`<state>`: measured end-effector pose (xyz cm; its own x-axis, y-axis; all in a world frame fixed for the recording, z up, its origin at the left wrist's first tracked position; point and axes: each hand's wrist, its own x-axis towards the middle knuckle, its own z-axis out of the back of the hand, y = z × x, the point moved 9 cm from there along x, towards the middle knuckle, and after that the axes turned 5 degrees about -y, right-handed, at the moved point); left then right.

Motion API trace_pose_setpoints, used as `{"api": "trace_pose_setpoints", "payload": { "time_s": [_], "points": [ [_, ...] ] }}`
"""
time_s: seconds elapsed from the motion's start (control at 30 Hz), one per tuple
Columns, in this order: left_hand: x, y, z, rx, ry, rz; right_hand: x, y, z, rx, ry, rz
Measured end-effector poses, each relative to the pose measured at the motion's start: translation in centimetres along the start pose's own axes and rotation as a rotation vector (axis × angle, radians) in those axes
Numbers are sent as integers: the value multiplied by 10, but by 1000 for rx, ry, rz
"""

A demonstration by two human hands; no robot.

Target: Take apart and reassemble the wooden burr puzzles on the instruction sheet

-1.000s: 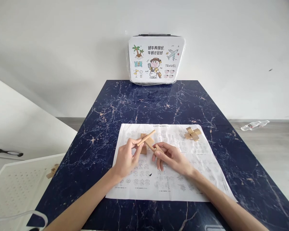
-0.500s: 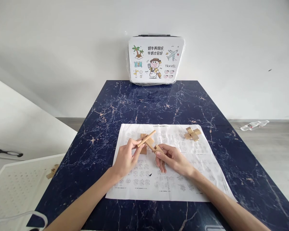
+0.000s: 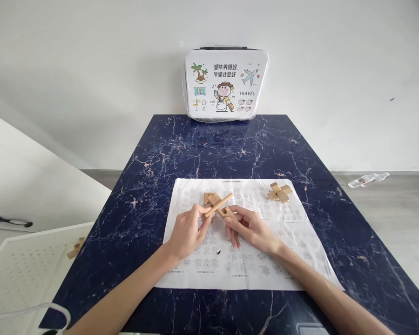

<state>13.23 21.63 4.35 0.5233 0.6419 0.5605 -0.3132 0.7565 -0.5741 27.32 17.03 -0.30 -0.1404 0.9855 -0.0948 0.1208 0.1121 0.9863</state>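
My left hand (image 3: 188,230) pinches one end of a thin wooden stick (image 3: 221,203), which slants up to the right. Between the fingers of my right hand (image 3: 249,228) is a notched wooden puzzle piece (image 3: 226,212), with a cut-out visible near my thumb. The stick crosses over this piece; whether they touch I cannot tell. Another wooden piece (image 3: 207,198) lies behind them on the sheet, partly covered by my left fingers and the held pieces. Beneath both hands spreads a white instruction sheet (image 3: 265,279) printed with small diagrams.
An assembled wooden cross puzzle (image 3: 280,192) rests at the sheet's upper right. At the far table edge stands a white cartoon case (image 3: 225,83). A white perforated tray (image 3: 24,260) holding wooden pieces (image 3: 76,248) is at left, near a white cable (image 3: 38,307). A clear bottle (image 3: 368,180) lies on the floor.
My left hand has moved slightly right with the stick, which now lies farther across the notched piece. My right hand has stayed nearly in place.
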Motion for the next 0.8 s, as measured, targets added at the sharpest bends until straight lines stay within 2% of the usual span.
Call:
{"api": "trace_pose_setpoints", "payload": {
  "time_s": [0.37,0.6,0.8],
  "points": [
    [1,2,-1,-3,50,13,-1,-2,1,-9,8,20],
    [0,3,-2,48,48,-28,0,-2,0,-10,13,27],
    [-2,5,-5,5,97,-10,-1,2,-1,-31,13,25]
  ]
}}
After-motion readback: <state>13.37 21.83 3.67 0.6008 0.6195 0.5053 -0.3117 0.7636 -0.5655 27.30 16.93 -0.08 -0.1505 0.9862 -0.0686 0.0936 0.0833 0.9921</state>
